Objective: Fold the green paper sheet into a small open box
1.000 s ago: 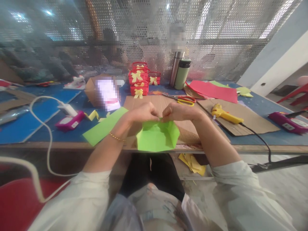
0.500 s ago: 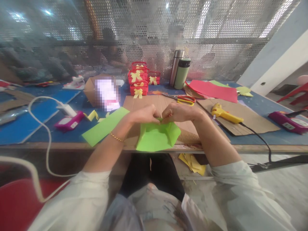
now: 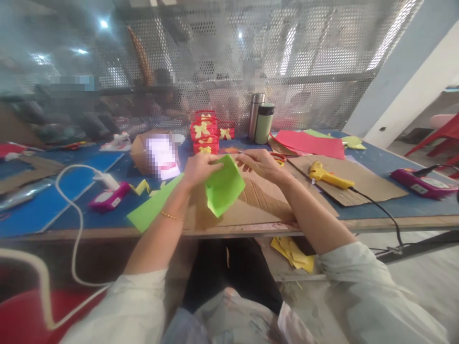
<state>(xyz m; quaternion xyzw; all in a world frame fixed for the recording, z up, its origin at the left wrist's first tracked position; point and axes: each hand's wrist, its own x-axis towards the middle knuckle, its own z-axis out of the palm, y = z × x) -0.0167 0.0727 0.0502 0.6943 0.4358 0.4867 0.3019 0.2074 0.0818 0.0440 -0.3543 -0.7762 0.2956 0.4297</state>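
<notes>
My left hand [image 3: 201, 167] is closed on a folded piece of green paper [image 3: 225, 187], gripping its upper left edge. The paper has creased sides and is held tilted above the brown cardboard [image 3: 265, 203]. Beside the paper's upper right edge is my right hand [image 3: 258, 163], its fingers loosely bent and a little apart. I cannot make out anything in it. Scissors with red and yellow handles [image 3: 280, 158] lie just behind this hand, which covers part of them. A flat green paper strip [image 3: 152, 203] rests under my left forearm.
Red little boxes with yellow bows [image 3: 204, 131] stand at the back, left of two flasks [image 3: 264, 125]. A yellow glue gun [image 3: 332, 177] lies on cardboard at the right. Purple power blocks [image 3: 109, 196] sit at both sides. A phone [image 3: 162, 155] leans at the left.
The green paper has turned from an open, box-like shape facing me to a tilted one in my left hand. My right hand has come off its rim and loosened.
</notes>
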